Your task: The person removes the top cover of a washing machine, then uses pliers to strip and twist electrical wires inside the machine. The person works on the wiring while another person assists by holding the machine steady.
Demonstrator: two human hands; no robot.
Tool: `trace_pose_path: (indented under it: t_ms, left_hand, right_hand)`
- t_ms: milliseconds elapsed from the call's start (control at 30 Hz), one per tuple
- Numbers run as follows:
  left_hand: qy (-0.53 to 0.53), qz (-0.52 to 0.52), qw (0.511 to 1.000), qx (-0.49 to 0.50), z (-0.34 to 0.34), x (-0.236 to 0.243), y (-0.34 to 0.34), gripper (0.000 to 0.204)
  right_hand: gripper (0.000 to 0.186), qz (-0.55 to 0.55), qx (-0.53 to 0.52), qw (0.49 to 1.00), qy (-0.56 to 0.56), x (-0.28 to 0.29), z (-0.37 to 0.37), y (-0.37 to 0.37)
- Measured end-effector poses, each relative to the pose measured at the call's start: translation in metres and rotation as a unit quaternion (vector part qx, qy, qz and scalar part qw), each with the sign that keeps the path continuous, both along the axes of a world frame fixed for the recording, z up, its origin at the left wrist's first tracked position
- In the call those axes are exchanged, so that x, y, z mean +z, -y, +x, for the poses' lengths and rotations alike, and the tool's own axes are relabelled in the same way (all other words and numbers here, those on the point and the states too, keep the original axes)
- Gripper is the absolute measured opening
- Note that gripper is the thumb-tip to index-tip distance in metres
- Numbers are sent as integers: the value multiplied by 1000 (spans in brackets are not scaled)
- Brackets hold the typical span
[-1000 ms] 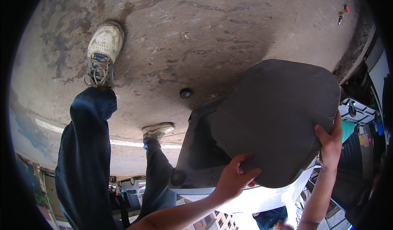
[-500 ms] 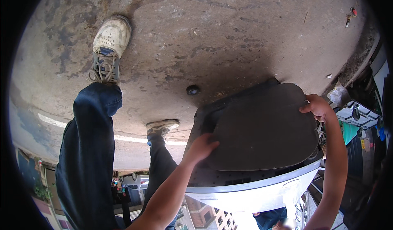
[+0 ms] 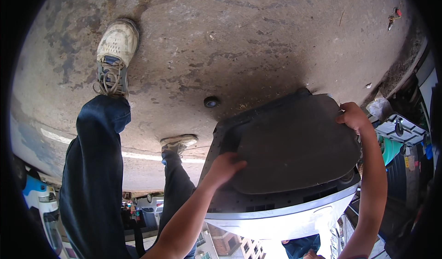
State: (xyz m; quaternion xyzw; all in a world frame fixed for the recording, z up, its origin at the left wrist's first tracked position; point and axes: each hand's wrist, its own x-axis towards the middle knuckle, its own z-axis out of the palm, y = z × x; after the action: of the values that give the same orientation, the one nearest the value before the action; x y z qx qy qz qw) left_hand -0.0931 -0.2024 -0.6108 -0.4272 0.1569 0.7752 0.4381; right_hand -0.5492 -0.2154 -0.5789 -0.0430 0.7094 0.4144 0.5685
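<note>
A flat dark-grey panel with rounded corners lies tilted over a wide black frame. The frame belongs to a large object with a white rim. At the panel's left edge my left hand is closed, its fingertips on that edge. My right hand grips the upper right corner, thumb on top and fingers curled around the side. Part of the black frame shows to the left of the panel and below it; the rest is covered.
A small black round piece rests on the stained concrete. My shoes stand to the left. On the right are a white wheeled cart, a clear plastic bag and a green item. Another person's dark clothing shows at the bottom.
The view has shifted slightly. The panel sits a little lower on the frame, closer to its bottom right. Both hands keep their places on its edges. A white-and-blue vehicle has appeared at lower left.
</note>
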Motion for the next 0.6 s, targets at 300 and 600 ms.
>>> trace_pose_path:
  t_ms: [300, 600]
  left_hand:
    - [24, -11, 1000, -1, 14, -9, -15, 58]
    - [55, 22, 998, -11, 20, -11, -3, 49]
  right_hand:
    - [51, -27, 48, 997, 51, -18, 3, -37]
    - [46, -38, 67, 994, 78, -32, 21, -38]
